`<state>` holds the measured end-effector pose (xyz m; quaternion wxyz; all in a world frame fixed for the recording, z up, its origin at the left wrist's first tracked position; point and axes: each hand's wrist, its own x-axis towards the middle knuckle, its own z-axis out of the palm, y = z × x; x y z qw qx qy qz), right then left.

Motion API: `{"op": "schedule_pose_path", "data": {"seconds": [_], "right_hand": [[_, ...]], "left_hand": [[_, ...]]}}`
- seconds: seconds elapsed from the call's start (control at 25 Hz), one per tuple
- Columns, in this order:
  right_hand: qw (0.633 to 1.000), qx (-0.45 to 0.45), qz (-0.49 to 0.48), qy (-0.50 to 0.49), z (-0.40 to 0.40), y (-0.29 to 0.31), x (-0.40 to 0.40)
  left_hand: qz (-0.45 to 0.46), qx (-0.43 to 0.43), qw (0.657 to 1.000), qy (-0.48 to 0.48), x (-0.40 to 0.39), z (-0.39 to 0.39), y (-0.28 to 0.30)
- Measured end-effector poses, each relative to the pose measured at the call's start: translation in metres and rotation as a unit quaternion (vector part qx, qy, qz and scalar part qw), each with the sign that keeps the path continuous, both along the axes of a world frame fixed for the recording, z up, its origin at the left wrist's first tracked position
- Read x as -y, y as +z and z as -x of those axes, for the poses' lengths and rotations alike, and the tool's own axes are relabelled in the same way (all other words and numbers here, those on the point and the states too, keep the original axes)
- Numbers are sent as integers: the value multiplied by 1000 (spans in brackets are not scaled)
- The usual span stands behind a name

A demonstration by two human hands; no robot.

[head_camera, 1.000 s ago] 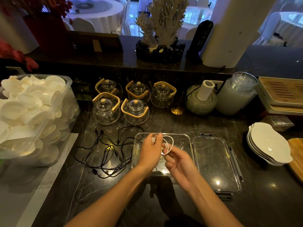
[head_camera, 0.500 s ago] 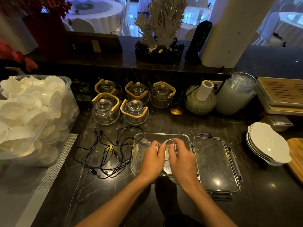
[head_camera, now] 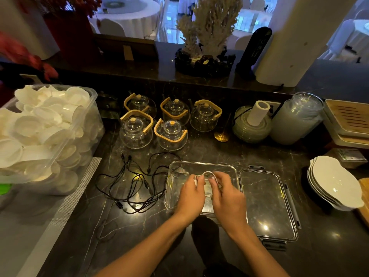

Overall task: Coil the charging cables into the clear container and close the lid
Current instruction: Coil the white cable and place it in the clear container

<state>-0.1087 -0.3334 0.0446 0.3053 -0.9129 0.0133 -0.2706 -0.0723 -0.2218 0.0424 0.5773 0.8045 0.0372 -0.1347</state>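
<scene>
Now both hands (head_camera: 209, 194) pinch thin white cable (head_camera: 208, 173) (looped) over clear rectangular container (head_camera: 173, 172).

The container (head_camera: 201, 166) is open-topped, but both hands occupy its middle: left hand (head_camera: 190, 195) and right hand (head_camera: 227, 198), side by side. Its lid (head_camera: 267, 204) lies flat, touching its right wall, and blocks no overhead approach. Left of the container, black cables (head_camera: 137, 182) sprawl loose over the counter (head_camera: 139, 236). Behind, five glass teapots (head_camera: 171, 132) stand near the far wall. A large tub (head_camera: 60, 148) of white dishes closes the far left; stacked plates (head_camera: 333, 182) close the right. The near counter is bare except for the forearms.
</scene>
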Motion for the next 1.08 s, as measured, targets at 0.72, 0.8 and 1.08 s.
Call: {"op": "schedule_pose_path", "data": {"seconds": [0.72, 0.8, 1.08], "right_hand": [[964, -178, -185, 71, 1, -5, -7], [965, -139, -222, 23, -2, -4, -6], [900, -86, -407, -130, -6, -6, 0]], "left_hand": [[76, -76, 994, 29, -3, -5, 9], [64, -73, 995, 4, -7, -2, 4], [124, -111, 985, -49, -10, 4, -8]]}}
